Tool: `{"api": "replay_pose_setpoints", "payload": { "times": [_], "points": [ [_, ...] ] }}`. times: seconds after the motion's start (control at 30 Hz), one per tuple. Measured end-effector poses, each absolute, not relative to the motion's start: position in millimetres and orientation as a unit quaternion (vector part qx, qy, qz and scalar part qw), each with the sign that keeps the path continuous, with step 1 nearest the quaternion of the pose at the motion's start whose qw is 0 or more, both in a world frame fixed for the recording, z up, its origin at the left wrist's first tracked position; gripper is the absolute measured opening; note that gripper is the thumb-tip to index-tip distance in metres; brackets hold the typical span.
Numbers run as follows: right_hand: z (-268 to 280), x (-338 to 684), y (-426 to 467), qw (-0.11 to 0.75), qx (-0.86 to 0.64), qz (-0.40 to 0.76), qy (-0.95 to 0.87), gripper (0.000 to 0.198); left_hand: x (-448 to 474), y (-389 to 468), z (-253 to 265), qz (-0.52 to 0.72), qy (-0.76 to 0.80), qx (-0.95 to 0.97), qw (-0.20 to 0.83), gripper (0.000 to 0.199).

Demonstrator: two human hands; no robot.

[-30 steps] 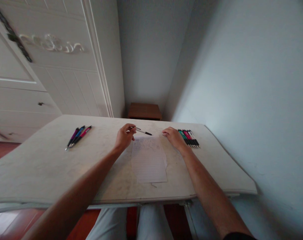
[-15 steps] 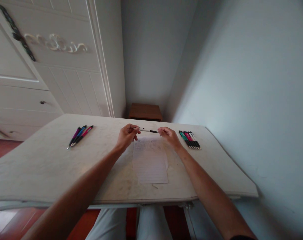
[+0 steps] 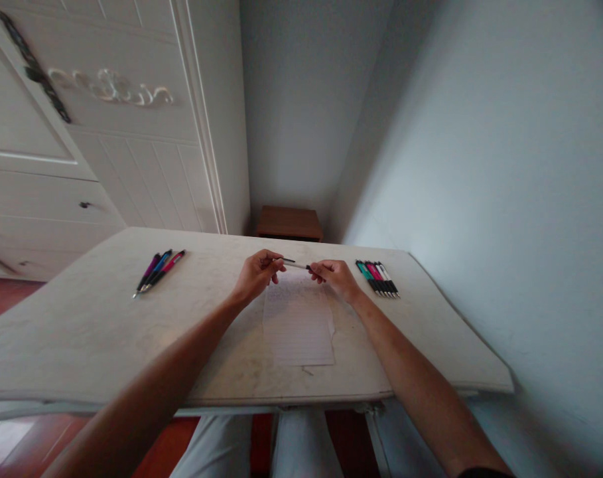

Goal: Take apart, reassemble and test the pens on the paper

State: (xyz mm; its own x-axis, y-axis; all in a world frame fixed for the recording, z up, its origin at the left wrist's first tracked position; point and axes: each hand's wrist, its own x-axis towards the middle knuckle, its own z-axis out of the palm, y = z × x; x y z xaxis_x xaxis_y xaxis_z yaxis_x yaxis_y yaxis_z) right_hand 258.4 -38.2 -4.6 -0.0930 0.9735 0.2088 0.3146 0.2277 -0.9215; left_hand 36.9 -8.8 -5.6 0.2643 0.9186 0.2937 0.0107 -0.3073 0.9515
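Note:
Both my hands hold one white pen with a black tip (image 3: 296,265) just above the far end of a lined sheet of paper (image 3: 298,322). My left hand (image 3: 257,274) grips the pen's rear end. My right hand (image 3: 331,274) pinches its black front end. The pen lies almost level between them. Some faint scribbles show on the top part of the paper.
Three pens, purple, blue and pink (image 3: 158,269), lie at the far left of the white table (image 3: 92,332). A row of several pens (image 3: 377,277) lies right of my right hand. A white wardrobe (image 3: 82,133) stands left, a brown stool (image 3: 288,222) behind the table.
My right hand has left the table beside the row of pens, moved left and taken the pen's tip. The two hands have drawn closer together over the paper.

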Motion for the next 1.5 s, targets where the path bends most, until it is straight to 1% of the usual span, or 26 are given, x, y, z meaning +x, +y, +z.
{"api": "replay_pose_setpoints", "payload": {
  "times": [0.13,0.27,0.37,0.47,0.63,0.7,0.83,0.87,0.93,0.97,1.0,1.07,1.13,1.2,1.33,1.37,1.47,1.5],
  "points": [
    [-6,256,-37,0.448,-0.513,0.369,-0.633,0.050,34,-11,-9,0.466,0.391,0.703,0.369,0.021],
    [-9,254,-38,0.448,-0.510,0.361,-0.639,0.047,31,-14,-8,0.448,0.414,0.734,0.299,0.022],
    [-10,252,-39,0.465,-0.498,0.341,-0.648,0.039,30,-16,-5,0.424,0.448,0.748,0.246,0.027],
    [-9,250,-40,0.485,-0.490,0.323,-0.648,0.032,31,-19,-2,0.400,0.478,0.749,0.222,0.039],
    [-11,250,-39,0.506,-0.505,0.299,-0.631,0.032,32,-20,-1,0.386,0.493,0.740,0.246,0.055],
    [-12,251,-37,0.515,-0.506,0.293,-0.627,0.033,32,-18,-2,0.383,0.487,0.736,0.273,0.057],
    [-11,255,-36,0.522,-0.510,0.309,-0.610,0.033,31,-12,-6,0.428,0.431,0.720,0.335,0.043],
    [-10,255,-36,0.521,-0.513,0.314,-0.606,0.032,31,-10,-6,0.447,0.415,0.714,0.345,0.044],
    [-8,257,-36,0.518,-0.515,0.321,-0.603,0.030,32,-8,-7,0.477,0.388,0.706,0.350,0.055],
    [-7,257,-37,0.516,-0.515,0.323,-0.604,0.030,32,-7,-7,0.485,0.379,0.709,0.344,0.055],
    [-6,257,-37,0.514,-0.514,0.325,-0.606,0.029,32,-6,-7,0.488,0.374,0.715,0.334,0.050],
    [-6,257,-38,0.507,-0.511,0.330,-0.611,0.028,33,-6,-6,0.489,0.370,0.724,0.315,0.034],
    [-6,256,-38,0.503,-0.511,0.332,-0.613,0.029,32,-7,-5,0.487,0.378,0.725,0.307,0.026],
    [-8,256,-37,0.505,-0.507,0.334,-0.614,0.029,32,-8,-5,0.475,0.395,0.725,0.305,0.030],
    [-10,256,-36,0.516,-0.498,0.332,-0.613,0.029,30,-12,-5,0.431,0.427,0.731,0.311,0.051],
    [-10,256,-36,0.517,-0.498,0.333,-0.612,0.029,30,-12,-5,0.427,0.427,0.732,0.316,0.052],
    [-9,256,-36,0.512,-0.504,0.335,-0.610,0.028,30,-12,-5,0.442,0.409,0.723,0.338,0.042],
    [-8,256,-37,0.509,-0.506,0.334,-0.611,0.028,30,-12,-5,0.451,0.403,0.720,0.341,0.043]
  ]
}}
